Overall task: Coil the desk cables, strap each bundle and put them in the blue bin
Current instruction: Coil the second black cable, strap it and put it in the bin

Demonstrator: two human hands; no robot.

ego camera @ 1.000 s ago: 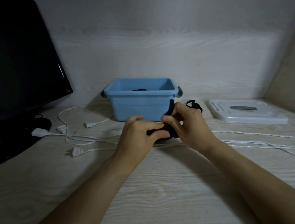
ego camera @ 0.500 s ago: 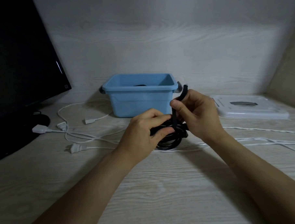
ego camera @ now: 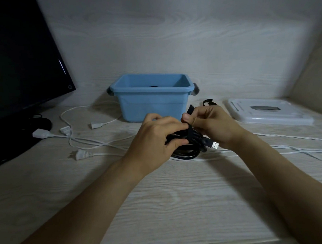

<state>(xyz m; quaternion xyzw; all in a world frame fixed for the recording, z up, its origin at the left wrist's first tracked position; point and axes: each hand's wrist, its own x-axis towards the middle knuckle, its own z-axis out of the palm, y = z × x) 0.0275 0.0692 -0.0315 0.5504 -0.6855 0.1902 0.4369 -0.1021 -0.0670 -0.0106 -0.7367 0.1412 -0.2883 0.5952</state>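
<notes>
Coiled black USB cable [ego camera: 187, 154] at frame centre, above pale wood-grain desk [ego camera: 178, 204] | black fabric strap [ego camera: 190, 128] looped over coil | left hand [ego camera: 157, 138] grips coil; right hand [ego camera: 212, 125] pinches strap | open blue plastic bin [ego camera: 152, 103] at 12 o'clock | loose white cables [ego camera: 87, 141] at 9 o'clock

A single head-worn, wide-angle view looks forward and down across the wooden desk [ego camera: 178, 204] — forearms entering from the bottom edge, close — toward the blue bin [ego camera: 152, 105] by the back wall beyond.
</notes>
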